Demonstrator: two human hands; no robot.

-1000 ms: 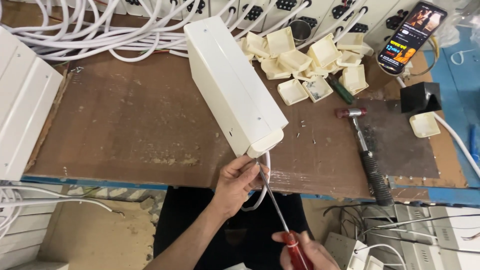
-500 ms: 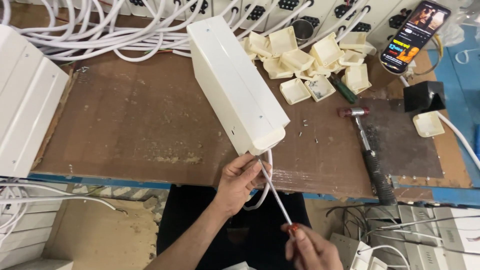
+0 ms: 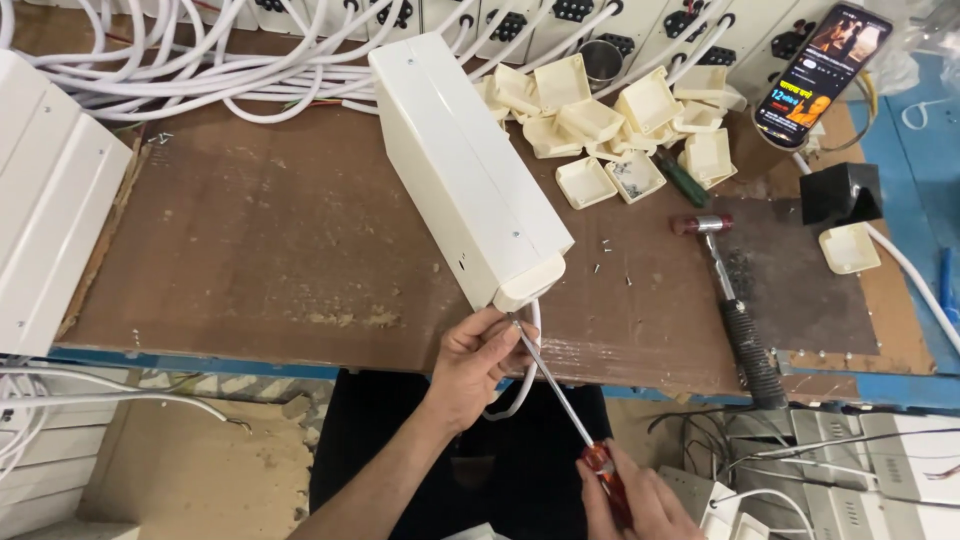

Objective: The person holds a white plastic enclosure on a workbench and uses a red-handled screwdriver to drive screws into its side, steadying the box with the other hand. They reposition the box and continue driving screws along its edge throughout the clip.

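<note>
A long cream plastic box (image 3: 465,170) lies slanted on the brown workbench (image 3: 250,250), its capped near end at the front edge. My left hand (image 3: 478,362) grips that end from below, beside a white cable (image 3: 520,385) that loops down from it. My right hand (image 3: 630,500) holds a screwdriver (image 3: 565,405) by its red handle, low in the view. Its metal shaft slants up to the left, and the tip touches the underside of the box's end cap next to my left thumb.
Several small cream caps (image 3: 610,120) lie heaped behind the box. A hammer (image 3: 735,300) lies at the right, with a black block (image 3: 840,192) and a lit phone (image 3: 822,60) beyond it. White cables (image 3: 180,70) run along the back, white panels (image 3: 45,190) stand left.
My right hand has shifted slightly right and up with the screwdriver. The tip stays at the box's end, and my left hand keeps its grip there.
</note>
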